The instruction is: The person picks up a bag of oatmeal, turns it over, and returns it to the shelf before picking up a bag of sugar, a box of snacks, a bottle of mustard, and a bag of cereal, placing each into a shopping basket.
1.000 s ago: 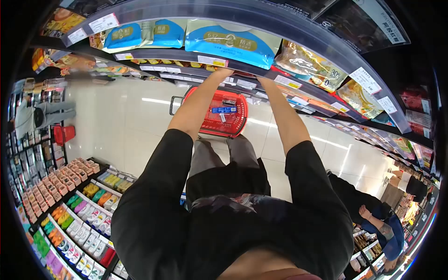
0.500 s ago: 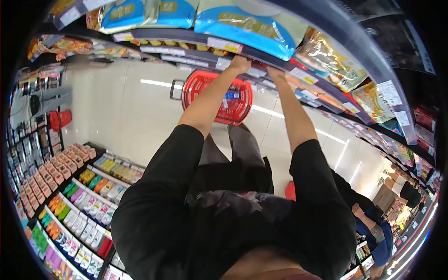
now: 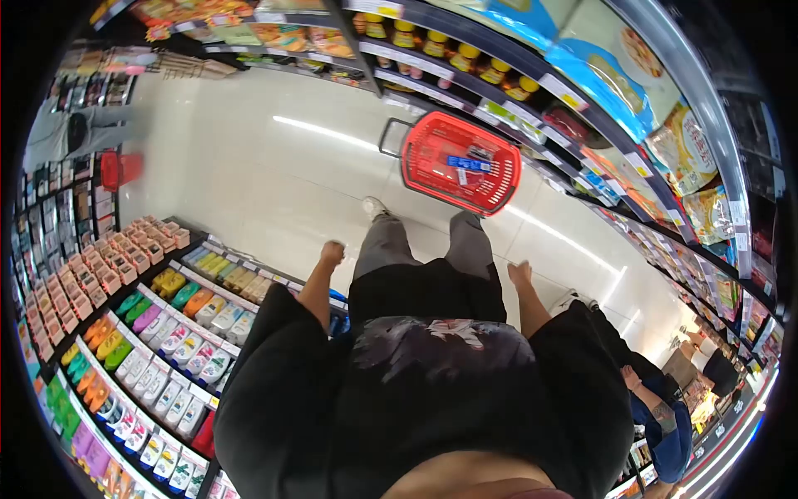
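My left hand point(image 3: 332, 253) hangs at my side, left of my grey trousers, with its fingers curled in; whether anything is inside is too small to tell. On the other side, my right hand point(image 3: 520, 273) hangs low with its fingers loosely bent, and their exact shape is unclear. Neither hand touches the shelves. In front of my feet a red shopping basket point(image 3: 421, 174) stands on the floor by the shelf, its black handle sticking out to the left. A blue packet point(image 3: 469, 163) lies inside the basket.
Shelves point(image 3: 532, 119) with yellow-lidded jars point(image 3: 434, 43) and blue bags point(image 3: 603, 83) run along the front and right. Rows of bottles point(image 3: 179, 341) stand at the left. A person in blue point(image 3: 669, 432) is at the lower right; another, with a red basket point(image 3: 121, 170), is far left.
Both hands have come away from the shelf and down to my sides. The view has shifted, so the red basket sits further right and the yellow-lidded jars show.
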Demonstrator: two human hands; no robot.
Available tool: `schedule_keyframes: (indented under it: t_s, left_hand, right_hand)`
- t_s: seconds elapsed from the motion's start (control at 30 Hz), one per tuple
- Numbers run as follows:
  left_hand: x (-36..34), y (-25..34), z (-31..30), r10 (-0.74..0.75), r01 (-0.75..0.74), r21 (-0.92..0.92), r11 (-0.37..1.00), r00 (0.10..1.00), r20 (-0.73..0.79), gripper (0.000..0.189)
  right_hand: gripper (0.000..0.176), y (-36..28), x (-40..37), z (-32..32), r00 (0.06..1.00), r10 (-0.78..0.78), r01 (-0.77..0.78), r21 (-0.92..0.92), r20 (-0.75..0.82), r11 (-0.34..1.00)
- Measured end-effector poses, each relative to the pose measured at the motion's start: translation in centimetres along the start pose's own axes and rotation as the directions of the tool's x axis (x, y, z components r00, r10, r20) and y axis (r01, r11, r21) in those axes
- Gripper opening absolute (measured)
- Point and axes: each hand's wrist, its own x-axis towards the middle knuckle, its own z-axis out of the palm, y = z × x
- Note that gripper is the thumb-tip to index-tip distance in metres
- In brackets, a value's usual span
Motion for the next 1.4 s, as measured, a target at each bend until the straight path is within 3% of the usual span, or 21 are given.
schedule_keyframes:
  t_s: [0.03, 0.07, 0.13, 0.17, 0.2, 0.23, 0.3, 0.43, 0.57, 0.7, 0.73, 0.87, 0.93, 1.0, 1.07, 1.2, 1.3, 1.33, 1.37, 1.4]
  left_hand:
    - [-2.2, -1.9, -2.8, -0.043, 0.036, -0.207, 0.978, 0.999, -0.029, 0.020]
    - [-4.4, -3.1, -5.3, -0.097, 0.071, -0.254, 0.964, 0.991, -0.089, 0.018]
    - [-5.9, -6.8, -9.7, -0.153, 0.134, -0.235, 0.963, 0.986, -0.064, 0.016]
    - [-5.0, -9.5, -11.6, -0.125, 0.138, -0.323, 0.936, 0.990, 0.061, 0.015]
    - [-5.6, -9.4, -13.0, -0.194, 0.191, -0.239, 0.952, 0.981, 0.014, 0.014]
    - [-5.8, -9.1, -14.0, -0.235, 0.224, -0.267, 0.937, 0.972, -0.012, 0.014]
    - [-3.9, -8.4, -15.2, -0.202, 0.184, -0.196, 0.963, 0.977, -0.074, 0.016]
    - [-2.3, 0.4, -14.9, 0.147, -0.157, -0.370, 0.916, 0.988, -0.056, 0.024]
    - [-5.8, 10.6, -14.3, 0.395, -0.342, -0.454, 0.823, 0.918, 0.026, 0.026]
    - [-7.6, 12.8, -13.4, 0.507, -0.406, -0.455, 0.793, 0.854, 0.120, 0.026]
    - [-7.4, 11.9, -13.0, 0.521, -0.435, -0.448, 0.781, 0.850, 0.082, 0.023]
    - [-4.6, 5.8, -12.0, 0.355, -0.315, -0.321, 0.893, 0.932, 0.073, 0.022]
    - [-3.4, 2.0, -11.7, 0.207, -0.176, -0.292, 0.940, 0.975, 0.078, 0.021]
    - [-3.6, 0.4, -12.4, -0.024, 0.056, -0.258, 0.965, 0.992, 0.125, 0.020]
    - [-4.4, 0.5, -13.0, -0.134, 0.146, -0.223, 0.964, 0.989, 0.069, 0.022]
    - [-5.7, 4.9, -14.5, 0.060, -0.053, -0.327, 0.944, 0.998, 0.010, 0.029]
    - [-4.4, 9.2, -15.5, 0.191, -0.181, -0.387, 0.904, 0.982, -0.013, 0.028]
    - [-3.4, 10.2, -16.1, 0.205, -0.195, -0.403, 0.894, 0.979, -0.021, 0.028]
    - [-2.5, 10.8, -16.7, 0.317, -0.316, -0.298, 0.901, 0.947, -0.047, 0.029]
    - [-1.7, 11.5, -17.4, 0.427, -0.430, -0.184, 0.884, 0.902, -0.059, 0.029]
  right_hand:
    - [0.057, 0.4, -1.0, 1.2, 0.998, 0.065, -0.066, 0.042, 0.007, 0.997]
    - [0.054, 0.6, -2.4, 2.1, 0.990, 0.138, -0.139, 0.082, 0.018, 0.987]
    - [0.055, -1.8, -5.3, 2.1, 0.989, 0.144, -0.140, 0.149, -0.016, 0.979]
    - [0.056, -3.2, -6.2, 1.7, 0.987, 0.152, -0.139, 0.211, -0.048, 0.968]
    - [0.057, -4.8, -6.6, 1.4, 0.990, 0.139, -0.134, 0.227, -0.007, 0.965]
    - [0.057, -6.3, -7.0, 1.3, 0.992, 0.123, -0.114, 0.244, -0.022, 0.963]
    - [0.055, -8.7, -8.2, 1.4, 0.971, -0.035, 0.079, 0.180, -0.237, 0.980]
    - [0.054, -13.4, -8.6, 0.4, 0.968, -0.113, 0.160, 0.205, -0.223, 0.966]
    - [0.051, -17.7, -8.8, -0.9, 0.956, -0.175, 0.228, 0.220, -0.236, 0.948]
    - [0.052, -20.4, -8.5, -1.8, 0.955, -0.204, 0.256, 0.253, -0.214, 0.933]
    - [0.053, -20.4, -7.8, -1.4, 0.952, -0.219, 0.270, 0.249, -0.214, 0.930]
    - [0.055, -20.0, -6.6, -0.6, 0.947, -0.255, 0.297, 0.232, -0.195, 0.926]
    - [0.057, -19.9, -6.3, -0.6, 0.958, -0.248, 0.277, 0.232, -0.145, 0.932]
    - [0.057, -19.5, -4.8, 0.1, 0.962, -0.252, 0.269, 0.209, -0.107, 0.940]
    - [0.056, -19.2, -3.6, 1.1, 0.970, -0.241, 0.242, 0.187, -0.029, 0.952]
    - [0.048, -22.0, -2.4, 0.4, 0.973, -0.200, 0.190, 0.091, 0.115, 0.978]
    - [0.032, -27.7, -2.0, -2.1, 0.940, -0.340, 0.329, 0.213, 0.015, 0.920]
    - [0.029, -28.9, 0.7, -1.3, 0.896, -0.440, 0.429, 0.153, 0.051, 0.890]
    - [0.026, -31.5, 1.0, -1.7, 0.909, -0.416, 0.416, 0.085, -0.016, 0.905]
    - [0.024, -33.1, 3.8, -0.2, 0.845, -0.533, 0.532, -0.032, -0.049, 0.846]
